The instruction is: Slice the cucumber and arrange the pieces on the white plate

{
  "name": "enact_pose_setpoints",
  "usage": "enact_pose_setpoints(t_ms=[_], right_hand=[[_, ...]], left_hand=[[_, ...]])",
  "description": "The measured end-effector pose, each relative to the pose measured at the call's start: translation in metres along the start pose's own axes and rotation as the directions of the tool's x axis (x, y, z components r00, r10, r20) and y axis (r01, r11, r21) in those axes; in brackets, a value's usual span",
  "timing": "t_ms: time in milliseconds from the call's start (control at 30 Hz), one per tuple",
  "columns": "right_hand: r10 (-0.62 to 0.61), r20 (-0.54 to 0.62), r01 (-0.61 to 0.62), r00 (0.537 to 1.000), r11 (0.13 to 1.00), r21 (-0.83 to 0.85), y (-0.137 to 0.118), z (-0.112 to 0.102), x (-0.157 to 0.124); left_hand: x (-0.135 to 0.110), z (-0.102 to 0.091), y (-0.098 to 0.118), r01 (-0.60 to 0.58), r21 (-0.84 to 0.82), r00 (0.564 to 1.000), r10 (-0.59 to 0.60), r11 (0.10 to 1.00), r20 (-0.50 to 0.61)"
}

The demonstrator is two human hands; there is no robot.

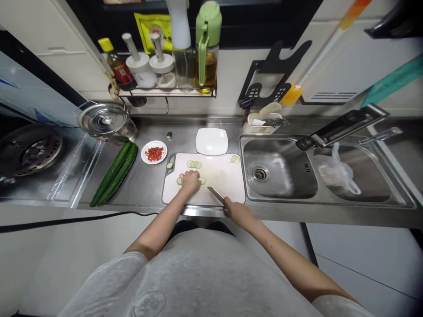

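My left hand (191,181) is over the cutting board (218,196), its fingers bent down onto cucumber slices (202,181) that show on both sides of it. The part under the fingers is hidden. My right hand (238,212) is wrapped round the handle of a knife (215,193), whose blade points up and left over the board's front part. Farther back on the board lie a few overlapping thin cucumber slices, and others sit at its far right corner. A cucumber end (169,165) rests by the board's handle slot.
Two whole cucumbers (115,171) lie left, near a small plate (144,155) of chopped red pieces and a lidded steel pot (130,130). A white square plate (211,141) stands behind the board. The double sink (280,193) is to the right. Seasonings fill a rack (158,93) above.
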State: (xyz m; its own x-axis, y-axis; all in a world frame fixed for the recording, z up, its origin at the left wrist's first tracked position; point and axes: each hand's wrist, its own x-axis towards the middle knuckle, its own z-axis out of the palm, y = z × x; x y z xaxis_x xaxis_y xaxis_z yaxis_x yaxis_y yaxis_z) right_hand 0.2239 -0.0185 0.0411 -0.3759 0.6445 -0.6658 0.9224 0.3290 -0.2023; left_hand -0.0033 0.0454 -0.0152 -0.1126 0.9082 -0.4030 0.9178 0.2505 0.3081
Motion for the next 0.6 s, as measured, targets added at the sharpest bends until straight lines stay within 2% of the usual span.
enact_pose_setpoints(t_ms=[100, 300, 467, 600], right_hand=[[-0.020, -0.019, 0.022, 1.000, 0.998, 0.058, 0.011, 0.000, -0.006], [0.069, -0.115, -0.054, 0.991, 0.990, 0.127, 0.019, -0.001, -0.008], [0.103, -0.112, -0.088, 0.988, 0.987, 0.137, 0.022, -0.004, -0.003], [0.078, -0.105, -0.062, 0.991, 0.988, 0.143, 0.021, -0.004, 0.001]], left_hand=[[-0.002, 0.002, 0.002, 0.004, -0.024, 1.000, -0.004, 1.000, -0.008], [-0.005, 0.001, 0.009, 0.014, -0.097, 1.000, -0.012, 0.995, 0.021], [-0.014, -0.002, 0.014, -0.011, -0.147, 0.999, 0.004, 0.989, -0.050], [-0.020, -0.009, 0.005, 0.016, -0.207, 0.996, -0.035, 0.978, -0.087]])
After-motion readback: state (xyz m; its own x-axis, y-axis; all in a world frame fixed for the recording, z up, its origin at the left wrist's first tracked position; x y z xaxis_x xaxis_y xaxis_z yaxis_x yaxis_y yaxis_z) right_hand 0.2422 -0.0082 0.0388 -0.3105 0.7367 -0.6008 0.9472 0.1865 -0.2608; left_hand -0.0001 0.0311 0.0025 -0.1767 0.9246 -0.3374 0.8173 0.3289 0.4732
